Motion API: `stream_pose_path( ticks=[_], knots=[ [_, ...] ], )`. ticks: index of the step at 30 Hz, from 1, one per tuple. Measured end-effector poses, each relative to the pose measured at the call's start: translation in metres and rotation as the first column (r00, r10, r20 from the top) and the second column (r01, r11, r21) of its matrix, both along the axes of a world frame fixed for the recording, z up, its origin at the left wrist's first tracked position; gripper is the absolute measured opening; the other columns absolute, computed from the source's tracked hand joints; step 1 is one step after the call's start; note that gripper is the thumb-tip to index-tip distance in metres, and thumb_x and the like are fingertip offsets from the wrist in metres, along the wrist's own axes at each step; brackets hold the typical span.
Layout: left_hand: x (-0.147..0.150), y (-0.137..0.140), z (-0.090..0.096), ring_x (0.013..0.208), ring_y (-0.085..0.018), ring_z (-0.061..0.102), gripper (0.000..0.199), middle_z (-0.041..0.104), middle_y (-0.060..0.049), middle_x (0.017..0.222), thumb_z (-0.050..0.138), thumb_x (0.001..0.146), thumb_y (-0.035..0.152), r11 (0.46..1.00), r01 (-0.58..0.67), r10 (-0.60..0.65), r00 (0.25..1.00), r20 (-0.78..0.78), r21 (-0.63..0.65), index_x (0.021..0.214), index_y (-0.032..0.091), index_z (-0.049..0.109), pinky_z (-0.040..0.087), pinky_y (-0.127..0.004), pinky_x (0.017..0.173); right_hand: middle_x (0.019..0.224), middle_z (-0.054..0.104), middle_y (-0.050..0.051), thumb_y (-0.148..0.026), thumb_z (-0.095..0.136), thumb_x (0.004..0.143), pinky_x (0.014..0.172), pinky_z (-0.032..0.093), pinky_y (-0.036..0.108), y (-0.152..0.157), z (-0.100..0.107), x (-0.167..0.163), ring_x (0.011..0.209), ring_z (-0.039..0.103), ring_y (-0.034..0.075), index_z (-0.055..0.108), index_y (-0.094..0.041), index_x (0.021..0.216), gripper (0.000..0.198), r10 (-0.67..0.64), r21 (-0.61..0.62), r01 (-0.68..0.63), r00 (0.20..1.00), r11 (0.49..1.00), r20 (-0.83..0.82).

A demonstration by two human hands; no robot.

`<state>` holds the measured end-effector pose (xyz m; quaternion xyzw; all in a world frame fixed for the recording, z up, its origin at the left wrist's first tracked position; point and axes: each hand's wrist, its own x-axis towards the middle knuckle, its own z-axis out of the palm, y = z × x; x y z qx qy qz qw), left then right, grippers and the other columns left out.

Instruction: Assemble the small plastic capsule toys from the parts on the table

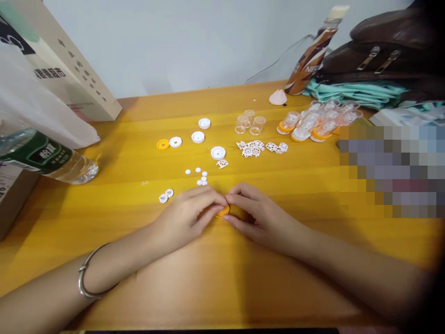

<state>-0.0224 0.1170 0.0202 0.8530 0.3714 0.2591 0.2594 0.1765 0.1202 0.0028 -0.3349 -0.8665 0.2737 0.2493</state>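
Observation:
Between my two hands, low over the table's middle, is an orange round plastic cap [223, 212], partly covered by fingers. My left hand [189, 211] pinches its left side with thumb and fingertips. From the other side, my right hand [259, 213] has its thumb and fingers closed on the cap's right edge. Beyond the hands lie white spoked pieces [252, 148] and a white round cap [218, 153]. Several small white discs [204, 179] are scattered just past my left hand, and two white round parts [163, 198] rest to its left.
Clear plastic cups [257, 125] stand farther back, beside several assembled clear cups with orange or white bases [301, 132]. An orange ring cap [162, 144] lies left of centre. A water bottle [52, 157], paper bag [79, 83], coffee bottle [309, 60] and brown bag [375, 51] line the sides.

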Motion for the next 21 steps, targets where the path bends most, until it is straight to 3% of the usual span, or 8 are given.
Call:
stream_pose_path(
  ticks=[8, 16, 21],
  knots=[
    [-0.0038, -0.0025, -0.0100, 0.078, -0.011, 0.058, 0.012, 0.063, -0.004, 0.086, 0.050, 0.085, 0.013, 0.998, 0.009, -0.012, 0.999, 0.041, 0.062, 0.091, 0.017, 0.060, 0.047, -0.023, 0.071, 0.090, 0.055, 0.007, -0.020, 0.051, 0.085, 0.072, 0.046, 0.029, -0.0002, 0.0012, -0.0017, 0.082, 0.053, 0.017, 0.056, -0.018, 0.097, 0.013, -0.003, -0.002, 0.003, 1.000, 1.000, 0.008],
    [-0.0038, -0.0039, -0.0070, 0.079, -0.011, 0.061, 0.015, 0.067, -0.003, 0.086, 0.050, 0.085, 0.011, 0.993, -0.008, 0.005, 1.000, 0.028, 0.118, 0.093, 0.017, 0.061, 0.049, -0.023, 0.073, 0.090, 0.055, 0.007, -0.022, 0.050, 0.086, 0.076, 0.046, 0.031, -0.0001, 0.0012, -0.0018, 0.085, 0.053, 0.018, 0.057, -0.018, 0.095, 0.012, 0.002, 0.004, -0.002, 1.000, 1.000, 0.015],
    [-0.0017, -0.0040, -0.0051, 0.075, -0.011, 0.060, 0.014, 0.067, -0.002, 0.083, 0.051, 0.084, 0.011, 0.996, -0.025, 0.025, 1.000, 0.000, 0.089, 0.087, 0.017, 0.063, 0.047, -0.024, 0.070, 0.089, 0.056, 0.007, -0.021, 0.052, 0.085, 0.075, 0.046, 0.031, -0.0006, -0.0005, -0.0027, 0.084, 0.054, 0.018, 0.057, -0.019, 0.096, 0.013, -0.015, 0.016, 0.015, 1.000, 1.000, 0.001]
  ],
)
